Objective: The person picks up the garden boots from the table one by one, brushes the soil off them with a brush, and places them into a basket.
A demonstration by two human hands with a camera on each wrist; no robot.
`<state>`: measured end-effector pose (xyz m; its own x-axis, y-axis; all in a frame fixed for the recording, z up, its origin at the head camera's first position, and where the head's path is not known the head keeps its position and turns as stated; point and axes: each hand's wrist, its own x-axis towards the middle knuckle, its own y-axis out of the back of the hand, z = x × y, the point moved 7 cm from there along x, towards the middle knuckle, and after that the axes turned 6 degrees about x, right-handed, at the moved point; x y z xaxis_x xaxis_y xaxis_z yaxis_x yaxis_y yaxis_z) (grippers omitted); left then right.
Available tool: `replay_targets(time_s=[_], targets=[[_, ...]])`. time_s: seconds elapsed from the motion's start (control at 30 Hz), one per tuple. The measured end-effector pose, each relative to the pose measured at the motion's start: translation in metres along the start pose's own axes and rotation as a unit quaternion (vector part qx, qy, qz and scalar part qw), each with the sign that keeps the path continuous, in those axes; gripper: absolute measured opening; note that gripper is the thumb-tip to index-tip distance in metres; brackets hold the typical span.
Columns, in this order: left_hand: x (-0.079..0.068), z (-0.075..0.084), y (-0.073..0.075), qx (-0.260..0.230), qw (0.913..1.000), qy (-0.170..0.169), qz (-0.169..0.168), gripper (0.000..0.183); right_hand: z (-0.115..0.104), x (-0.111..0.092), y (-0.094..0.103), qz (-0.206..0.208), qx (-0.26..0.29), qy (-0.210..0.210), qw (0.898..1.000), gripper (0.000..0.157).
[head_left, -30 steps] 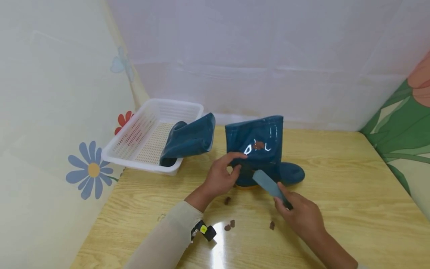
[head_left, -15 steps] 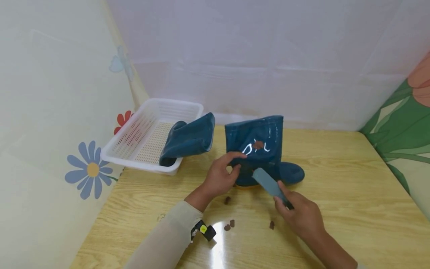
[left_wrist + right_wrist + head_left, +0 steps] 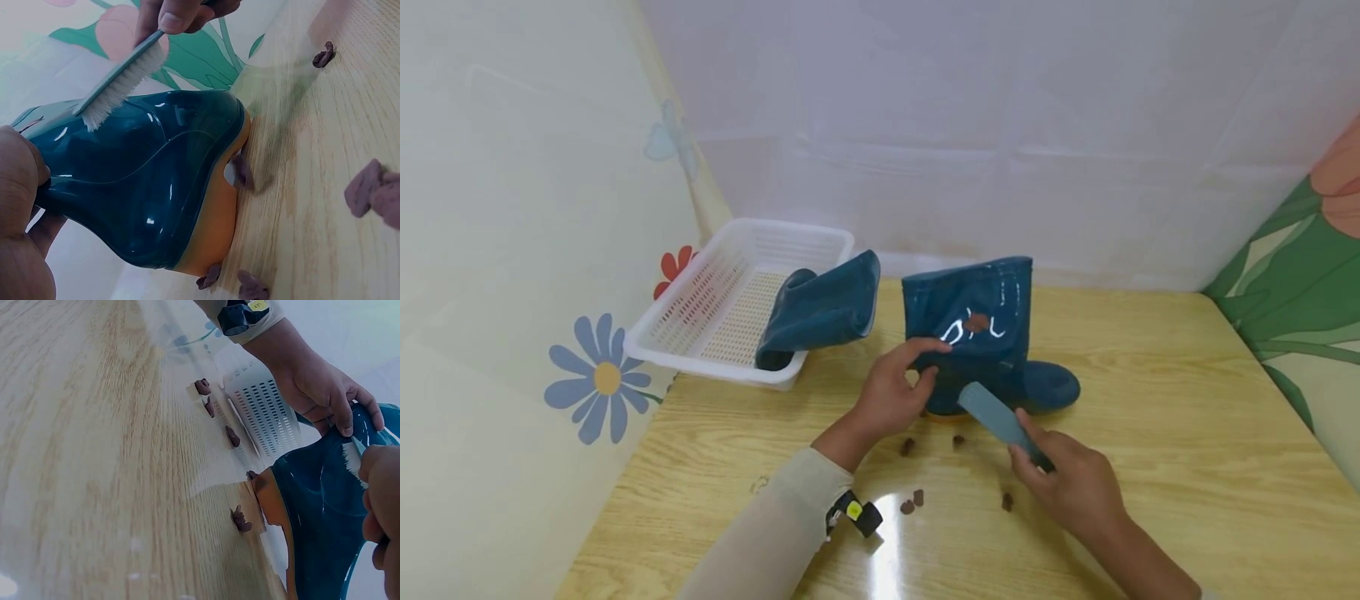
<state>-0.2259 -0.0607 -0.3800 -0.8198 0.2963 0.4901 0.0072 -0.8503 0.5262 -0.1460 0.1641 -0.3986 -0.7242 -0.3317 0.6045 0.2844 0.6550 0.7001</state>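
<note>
A glossy dark blue rain boot [image 3: 970,287] with an orange sole stands upright on the table, toe to the right, a brown clump [image 3: 976,322] stuck on its shaft. My left hand [image 3: 895,392] grips the back of the shaft between thumb and fingers. In my right hand [image 3: 1075,479] is a grey-blue brush [image 3: 996,412], held by its handle. Seen from the left wrist, white bristles [image 3: 128,81] of this brush face the boot upper [image 3: 144,206], close over its surface. Several brown clumps lie near the sole, one of them [image 3: 957,440] just in front of it.
A white perforated plastic basket [image 3: 685,360] stands at the back left, with a second blue boot [image 3: 823,308] lying in it, shaft hanging over the rim. More brown clumps [image 3: 913,502] lie on the wooden table [image 3: 1187,442]. A pale curtain [image 3: 925,125] hangs behind.
The brush has shifted slightly left and down along the boot. One more brown clump now lies on the table in front of the sole. My left hand stays on the boot.
</note>
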Motion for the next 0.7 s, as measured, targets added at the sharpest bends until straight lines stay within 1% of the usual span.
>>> replay_targets(time_s=[0.3,0.4,0.53,0.6,0.7], targets=[[0.000,-0.001,0.000,0.006,1.0000,-0.005,0.004,0.038,0.001,0.003,0.004,0.007,-0.005,-0.010,1.000,0.052],[0.000,-0.001,0.000,0.003,1.0000,-0.005,0.003,0.038,0.002,0.005,0.006,0.009,-0.009,-0.009,1.000,0.052],[0.000,-0.001,0.000,-0.002,1.0000,-0.004,0.002,0.039,0.002,0.010,0.010,0.008,-0.018,-0.019,1.000,0.054],[0.000,-0.002,-0.001,-0.003,1.0000,-0.001,0.001,0.039,0.001,0.013,0.013,0.013,-0.022,-0.019,0.999,0.053],[0.000,-0.003,-0.002,-0.005,1.0000,0.001,-0.001,0.039,-0.001,0.019,0.019,0.031,-0.022,-0.008,0.999,0.048]])
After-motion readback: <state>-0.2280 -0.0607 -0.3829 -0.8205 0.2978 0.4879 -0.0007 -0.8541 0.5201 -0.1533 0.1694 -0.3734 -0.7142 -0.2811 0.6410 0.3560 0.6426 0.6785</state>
